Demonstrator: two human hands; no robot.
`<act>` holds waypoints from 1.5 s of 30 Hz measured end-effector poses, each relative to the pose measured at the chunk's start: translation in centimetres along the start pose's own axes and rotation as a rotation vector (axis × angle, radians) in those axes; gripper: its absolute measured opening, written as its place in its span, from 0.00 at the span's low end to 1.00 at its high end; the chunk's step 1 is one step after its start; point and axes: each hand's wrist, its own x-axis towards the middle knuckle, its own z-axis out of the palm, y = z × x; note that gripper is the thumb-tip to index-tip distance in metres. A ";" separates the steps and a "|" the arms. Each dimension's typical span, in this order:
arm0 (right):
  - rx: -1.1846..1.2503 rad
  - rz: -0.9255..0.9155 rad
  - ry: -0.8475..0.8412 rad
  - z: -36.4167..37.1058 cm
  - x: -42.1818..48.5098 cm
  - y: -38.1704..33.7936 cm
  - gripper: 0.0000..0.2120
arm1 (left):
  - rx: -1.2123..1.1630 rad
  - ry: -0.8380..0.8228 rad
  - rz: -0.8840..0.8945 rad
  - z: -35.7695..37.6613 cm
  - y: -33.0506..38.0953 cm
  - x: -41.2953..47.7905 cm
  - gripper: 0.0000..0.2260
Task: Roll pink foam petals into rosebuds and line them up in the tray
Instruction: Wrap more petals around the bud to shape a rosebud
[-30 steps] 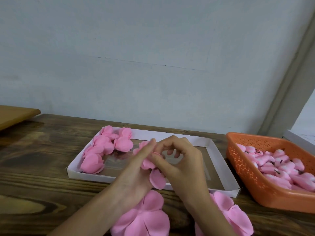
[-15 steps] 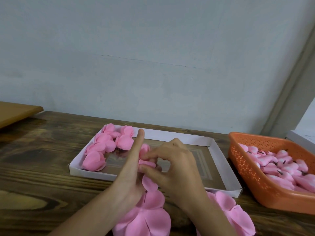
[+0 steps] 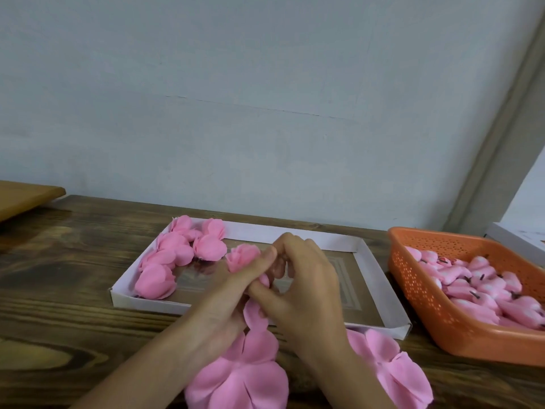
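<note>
- The half-rolled rosebud [image 3: 243,256] is held in the air over the middle of the tray, between the two hands, with its rolled head pointing away to the left.
- A loose petal strip [image 3: 256,317] runs down from the bud's base between the palms to the table edge of the tray.
- The left hand [image 3: 224,308] reaches up from below. Its visible fingers [image 3: 259,264] lie straight and close together, their tips against the side of the bud; its thumb is hidden.
- The right hand [image 3: 303,293] is curled. Its thumb [image 3: 261,292] and bent fingers pinch the petal strip just under the bud.
- Two flat petal pieces lie on the table under the wrists, one [image 3: 244,376] below the left hand and one [image 3: 389,370] beside the right forearm.
- The tray [image 3: 368,261] is a shallow white box with a shiny floor.
- Finished rosebuds [image 3: 177,255] lie touching one another in a cluster along its left end.
- An orange basket [image 3: 413,290] stands just to the right of the tray, holding a heap of small pink and white pieces [image 3: 477,287] with dark stubs.
- All of it rests on a dark wooden table [image 3: 73,276] against a pale wall.
- A lighter wooden board [image 3: 23,196] shows at the far left edge.
</note>
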 end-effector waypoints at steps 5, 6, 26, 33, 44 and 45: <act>0.491 0.095 -0.206 -2.1 1.1 0.9 0.14 | -0.253 0.027 -0.128 0.4 0.8 -0.1 0.26; 0.482 0.075 -0.233 -2.7 1.3 1.2 0.13 | -0.299 0.073 -0.140 0.2 1.1 0.0 0.26; 0.270 -0.101 -0.313 -2.1 1.2 1.9 0.07 | -0.452 -0.046 -0.148 0.0 1.9 -0.2 0.24; 0.325 -0.063 -0.118 -1.0 0.7 0.8 0.05 | -0.446 -0.198 -0.126 -0.3 1.9 -0.3 0.27; 0.102 -0.094 0.135 -0.5 0.2 -0.1 0.08 | -0.153 -0.281 0.009 -0.8 1.7 -0.5 0.24; 0.052 -0.114 0.142 -0.5 0.2 -0.1 0.08 | -0.138 -0.272 0.015 -0.8 1.7 -0.5 0.23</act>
